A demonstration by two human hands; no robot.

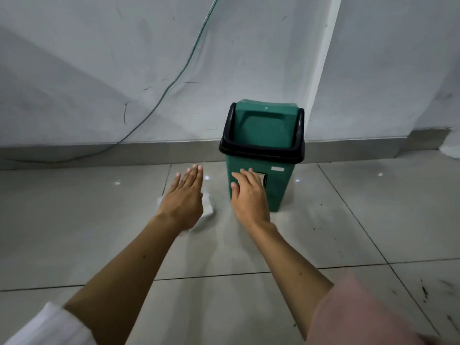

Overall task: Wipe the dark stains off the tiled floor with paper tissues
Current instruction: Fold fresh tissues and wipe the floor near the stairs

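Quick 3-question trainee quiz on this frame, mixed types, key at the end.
1. True or false: the left hand grips a tissue.
2. What lies on the floor under the left hand? A) sponge B) white tissue C) brush
3. Which side of the frame holds the dark stains?

Key: 1 false, fingers straight, nothing held. 2 B. 3 the right, lower corner, right of the green bin that the right hand reaches toward.
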